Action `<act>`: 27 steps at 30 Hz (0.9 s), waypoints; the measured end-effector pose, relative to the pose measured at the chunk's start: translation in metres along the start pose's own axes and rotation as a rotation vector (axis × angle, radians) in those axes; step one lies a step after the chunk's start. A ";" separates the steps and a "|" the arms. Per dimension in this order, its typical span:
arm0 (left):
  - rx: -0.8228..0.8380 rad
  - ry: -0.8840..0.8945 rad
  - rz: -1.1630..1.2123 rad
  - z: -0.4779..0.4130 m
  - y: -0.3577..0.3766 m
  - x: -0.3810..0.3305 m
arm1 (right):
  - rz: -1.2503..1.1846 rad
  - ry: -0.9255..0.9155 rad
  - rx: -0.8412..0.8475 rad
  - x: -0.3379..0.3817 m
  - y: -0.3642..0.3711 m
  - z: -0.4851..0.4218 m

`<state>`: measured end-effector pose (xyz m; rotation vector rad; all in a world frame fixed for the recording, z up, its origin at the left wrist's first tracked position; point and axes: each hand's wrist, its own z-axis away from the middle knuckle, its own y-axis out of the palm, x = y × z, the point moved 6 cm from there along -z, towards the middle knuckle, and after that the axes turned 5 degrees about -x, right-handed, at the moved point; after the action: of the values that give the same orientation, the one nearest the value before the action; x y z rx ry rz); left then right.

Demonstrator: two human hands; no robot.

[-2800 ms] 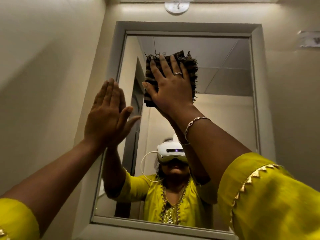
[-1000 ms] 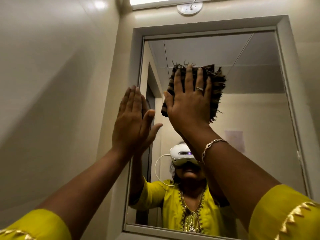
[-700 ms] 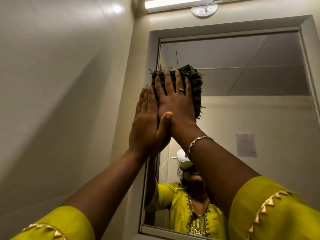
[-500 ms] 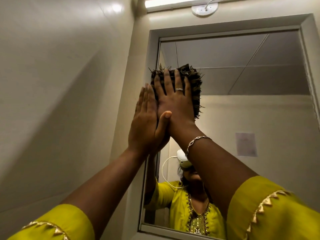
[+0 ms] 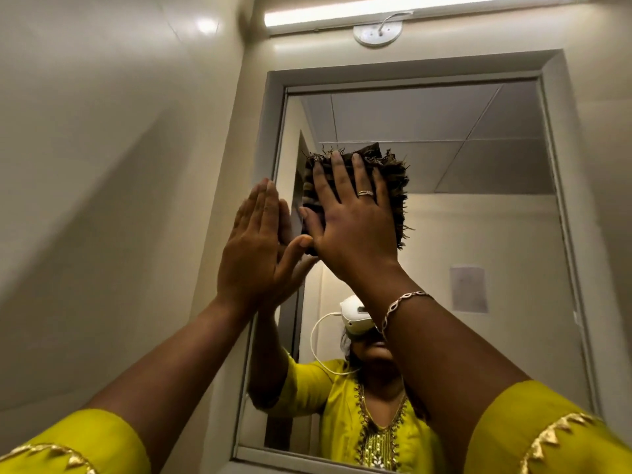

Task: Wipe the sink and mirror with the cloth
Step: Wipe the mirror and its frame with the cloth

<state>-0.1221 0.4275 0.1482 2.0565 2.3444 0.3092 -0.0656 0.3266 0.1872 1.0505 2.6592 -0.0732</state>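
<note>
Flat-palmed, not really a grab — the right hand (image 5: 355,227) is spread wide open with all its fingers (image 5: 342,176) splayed over the cloth (image 5: 393,186), pinning it against the mirror (image 5: 461,200) rather than closing around it. That cloth is a dark, striped, folded thing with frayed fringe, and it pokes out past the fingertips on top and past the hand's right side, while the palm covers its lower part. It sits in the upper left part of the glass, close to the left side of the frame (image 5: 270,165) but not touching it as far as I can see.

Her left hand (image 5: 256,248) is also open and holding nothing, fingers straight and together, pressed up at the left edge where frame meets glass. Its thumb tip comes right up to the heel of the other hand, so the two are basically side by side.

Room-wise, most of the glass to the right and below the cloth is wide open — plus a strip above it up to the top frame. Going left there's hardly anything, since the frame and the wall (image 5: 119,165) are right there. A tube light (image 5: 410,8) glows above the mirror.
</note>
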 end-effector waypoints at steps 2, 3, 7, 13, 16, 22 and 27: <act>0.003 0.007 -0.041 0.000 0.001 0.000 | 0.001 0.008 -0.029 -0.014 -0.005 0.004; 0.005 0.010 -0.057 0.001 0.002 -0.001 | 0.007 0.011 -0.040 -0.021 -0.008 0.006; -0.004 0.021 -0.100 0.002 0.001 -0.003 | 0.032 0.030 -0.052 -0.049 -0.015 0.015; -0.001 0.030 -0.151 0.001 0.003 0.000 | 0.064 0.050 -0.123 -0.084 -0.026 0.023; -0.014 0.037 -0.161 0.001 0.003 0.000 | 0.095 0.050 -0.137 -0.099 -0.031 0.027; -0.027 0.069 -0.192 0.000 0.003 0.000 | 0.136 0.071 -0.116 -0.129 -0.041 0.034; -0.025 0.067 -0.196 0.000 0.004 0.003 | 0.157 0.131 -0.099 -0.156 -0.052 0.040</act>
<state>-0.1183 0.4308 0.1493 1.8131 2.5409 0.4063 0.0175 0.1794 0.1895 1.2664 2.6514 0.1619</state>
